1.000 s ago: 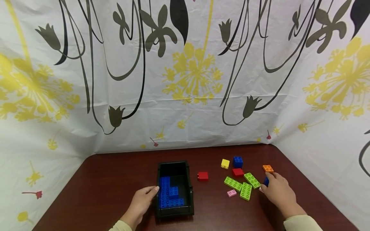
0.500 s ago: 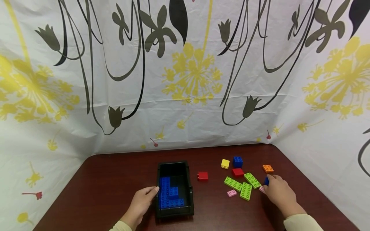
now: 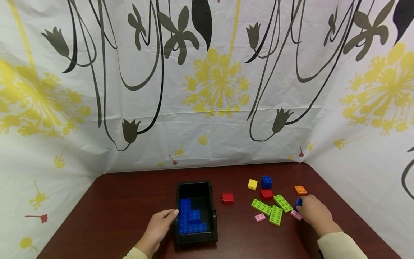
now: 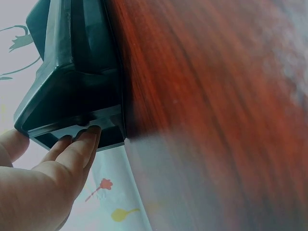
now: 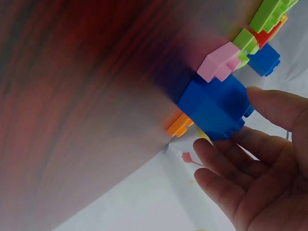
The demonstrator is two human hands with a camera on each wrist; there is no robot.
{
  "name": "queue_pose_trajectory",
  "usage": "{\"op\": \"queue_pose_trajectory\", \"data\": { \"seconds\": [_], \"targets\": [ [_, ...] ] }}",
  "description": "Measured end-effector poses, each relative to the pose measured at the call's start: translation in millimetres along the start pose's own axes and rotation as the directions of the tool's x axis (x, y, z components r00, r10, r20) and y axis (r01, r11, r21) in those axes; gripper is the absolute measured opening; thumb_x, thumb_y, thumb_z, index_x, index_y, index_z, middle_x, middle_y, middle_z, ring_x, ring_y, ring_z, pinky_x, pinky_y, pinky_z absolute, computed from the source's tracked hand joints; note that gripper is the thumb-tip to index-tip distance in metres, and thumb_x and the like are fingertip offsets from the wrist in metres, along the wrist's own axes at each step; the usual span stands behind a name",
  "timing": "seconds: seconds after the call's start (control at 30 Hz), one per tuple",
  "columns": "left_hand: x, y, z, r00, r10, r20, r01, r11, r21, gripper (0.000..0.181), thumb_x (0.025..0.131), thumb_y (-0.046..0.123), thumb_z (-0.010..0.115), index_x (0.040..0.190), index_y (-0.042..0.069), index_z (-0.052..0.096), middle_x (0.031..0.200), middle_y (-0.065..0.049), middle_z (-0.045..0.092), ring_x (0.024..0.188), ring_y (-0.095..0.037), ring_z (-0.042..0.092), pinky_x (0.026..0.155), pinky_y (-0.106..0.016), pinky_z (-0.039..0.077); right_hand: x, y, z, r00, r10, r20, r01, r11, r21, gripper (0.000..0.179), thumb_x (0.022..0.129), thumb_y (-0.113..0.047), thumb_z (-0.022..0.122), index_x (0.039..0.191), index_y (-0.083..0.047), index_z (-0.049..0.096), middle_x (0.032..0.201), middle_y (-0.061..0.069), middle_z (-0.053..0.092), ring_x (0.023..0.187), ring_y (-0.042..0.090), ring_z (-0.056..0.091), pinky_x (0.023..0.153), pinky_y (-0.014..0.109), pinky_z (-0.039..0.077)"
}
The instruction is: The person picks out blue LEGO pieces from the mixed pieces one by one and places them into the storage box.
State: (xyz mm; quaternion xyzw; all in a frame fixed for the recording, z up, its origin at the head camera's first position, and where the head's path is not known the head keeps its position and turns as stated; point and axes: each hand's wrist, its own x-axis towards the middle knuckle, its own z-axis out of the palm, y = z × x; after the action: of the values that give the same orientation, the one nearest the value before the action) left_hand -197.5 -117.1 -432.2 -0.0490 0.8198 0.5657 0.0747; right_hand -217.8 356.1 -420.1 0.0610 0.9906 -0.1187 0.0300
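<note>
My left hand (image 3: 158, 226) grips the left side of a black plastic bin (image 3: 196, 238), thumb on the rim; in the left wrist view its fingers (image 4: 79, 147) reach under the rim. Blue toy bricks (image 3: 185, 216) lie inside the bin, toward its left and near sides. At the right, my right hand (image 3: 316, 213) holds a blue brick (image 5: 214, 106) standing on the table. The right wrist view shows the thumb at one side of its studded top and the index finger at the other. A pink brick (image 3: 295, 214) lies close beside it.
Several lime green bricks (image 3: 275, 216) lie left of the right hand, near another pink brick (image 3: 260, 217). Farther back are red (image 3: 266, 194), yellow (image 3: 252, 184), blue (image 3: 266, 182) and orange (image 3: 300, 190) bricks. One red brick (image 3: 228, 198) lies just right of the bin.
My right hand has drawn slightly to the right, uncovering the pink brick and more of the blue brick. The left hand and bin keep their place.
</note>
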Motion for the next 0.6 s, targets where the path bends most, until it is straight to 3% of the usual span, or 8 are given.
{"op": "queue_pose_trajectory", "data": {
  "seconds": [0.3,0.6],
  "targets": [
    [1.2,0.2,-0.9,1.000,-0.014,0.013,0.014,1.000,-0.006,0.056,0.098,0.039,0.055,0.131,-0.007,0.054,0.132,-0.028,0.054,0.116,-0.044,0.055,0.091,-0.052,0.052,6.6,2.4,-3.4,1.000,-0.003,0.009,0.003,1.000,0.028,0.034,0.089,-0.012,0.067,0.106,0.015,0.058,0.092,0.024,0.060,0.076,0.027,0.055,0.070,0.051,0.055],
    [0.8,-0.2,-1.0,1.000,-0.005,0.016,0.005,1.000,-0.008,0.057,0.098,0.038,0.056,0.131,-0.008,0.054,0.131,-0.028,0.054,0.114,-0.043,0.056,0.090,-0.051,0.052,4.7,0.7,-2.4,1.000,0.008,-0.002,-0.008,0.998,0.069,0.037,0.088,-0.009,0.068,0.112,0.016,0.057,0.097,0.030,0.062,0.082,0.033,0.061,0.074,0.056,0.055]
  ]
}}
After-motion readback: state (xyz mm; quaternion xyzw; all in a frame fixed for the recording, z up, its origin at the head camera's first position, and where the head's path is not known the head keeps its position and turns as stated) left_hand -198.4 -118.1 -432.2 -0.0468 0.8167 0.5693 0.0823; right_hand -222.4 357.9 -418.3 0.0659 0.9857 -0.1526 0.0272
